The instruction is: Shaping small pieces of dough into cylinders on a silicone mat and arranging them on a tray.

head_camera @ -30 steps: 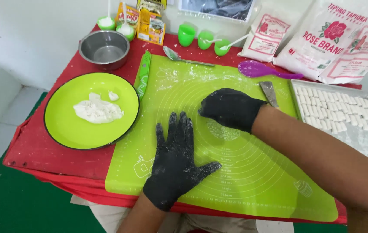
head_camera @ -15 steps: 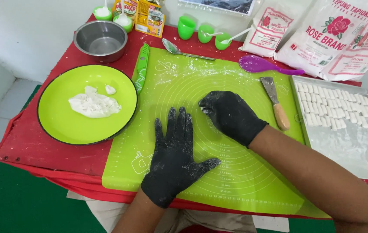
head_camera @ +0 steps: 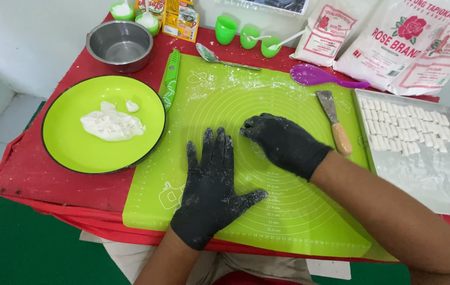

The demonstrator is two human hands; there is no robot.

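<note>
Both my hands wear black gloves dusted with flour and rest on a green silicone mat (head_camera: 288, 221). My left hand (head_camera: 212, 184) lies flat on the mat's near middle, palm down and fingers spread, holding nothing. My right hand (head_camera: 286, 142) is just to its right and a little farther back. It is palm down with the fingers curled together against the mat. Whatever is under that palm is hidden. A green plate (head_camera: 66, 153) to the left carries a lump of white dough (head_camera: 113, 125).
A wooden-handled scraper (head_camera: 336, 124) and a purple spoon (head_camera: 320, 76) lie right of my hands. A metal tray (head_camera: 436, 179) holds several small cut dough pieces (head_camera: 407, 126). At the back are a steel bowl (head_camera: 120, 45), a metal spoon (head_camera: 219, 57), green cups (head_camera: 246, 34) and flour bags (head_camera: 399, 42).
My right hand has slid toward me and to the left across the mat, ending closer to my left hand. The left hand has stayed flat in place.
</note>
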